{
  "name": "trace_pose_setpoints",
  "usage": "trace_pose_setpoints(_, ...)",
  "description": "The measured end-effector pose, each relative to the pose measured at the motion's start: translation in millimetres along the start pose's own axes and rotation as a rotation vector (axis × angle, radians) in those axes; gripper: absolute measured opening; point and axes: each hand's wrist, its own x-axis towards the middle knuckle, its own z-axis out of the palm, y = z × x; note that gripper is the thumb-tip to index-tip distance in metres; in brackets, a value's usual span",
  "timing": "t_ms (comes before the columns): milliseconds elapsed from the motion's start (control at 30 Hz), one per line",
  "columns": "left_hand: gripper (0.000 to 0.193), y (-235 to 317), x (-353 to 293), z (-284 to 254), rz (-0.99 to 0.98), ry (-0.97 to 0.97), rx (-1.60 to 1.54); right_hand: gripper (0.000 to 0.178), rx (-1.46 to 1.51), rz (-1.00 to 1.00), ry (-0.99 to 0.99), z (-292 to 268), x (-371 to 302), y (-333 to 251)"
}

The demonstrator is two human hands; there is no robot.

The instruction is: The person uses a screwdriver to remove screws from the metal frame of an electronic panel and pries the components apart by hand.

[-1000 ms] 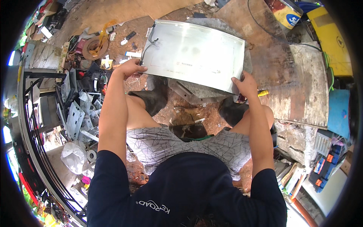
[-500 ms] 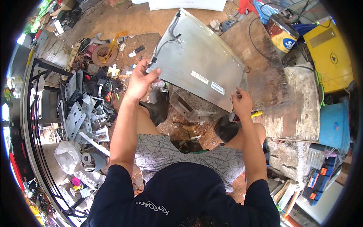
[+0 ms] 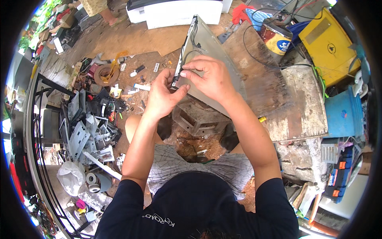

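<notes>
One flat, metallic-grey panel [image 3: 211, 44] tilts; left hand [image 3: 164, 95] clamped on its corner; right hand [image 3: 211, 77] pinching its slim edge.

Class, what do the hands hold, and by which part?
A grey rectangular metal panel: left hand grips its lower-left corner, right hand touches its left edge.

Left hand [image 3: 165, 95] grips flat grey panel [image 3: 211, 47] at its near left corner; right hand [image 3: 211, 77] has thumb and fingers bunched at same edge, whether on rim or cable unclear; panel tilted, dark cables [image 3: 193, 36] along left edge; metal block [image 3: 199, 121] below, between the knees; tape roll [image 3: 104, 81] and scrap heap [image 3: 81, 135] to left; paint can [image 3: 274, 40], yellow case [image 3: 332, 46], blue bucket [image 3: 344, 115] to right; white box-like unit [image 3: 183, 15] beyond panel
</notes>
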Motion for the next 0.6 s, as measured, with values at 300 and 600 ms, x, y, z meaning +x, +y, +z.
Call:
trace_pose_setpoints(300,0.041,21.5,0.8,15.3,0.008,-0.006,0.094,0.017,-0.091,-0.167,0.118,-17.8,-12.0,-0.8)
trace_pose_setpoints(600,0.038,28.5,-1.0,27.4,0.079,-0.027,0.051,0.062,-0.023,0.098,0.191,-36.2,-103.3,28.8)
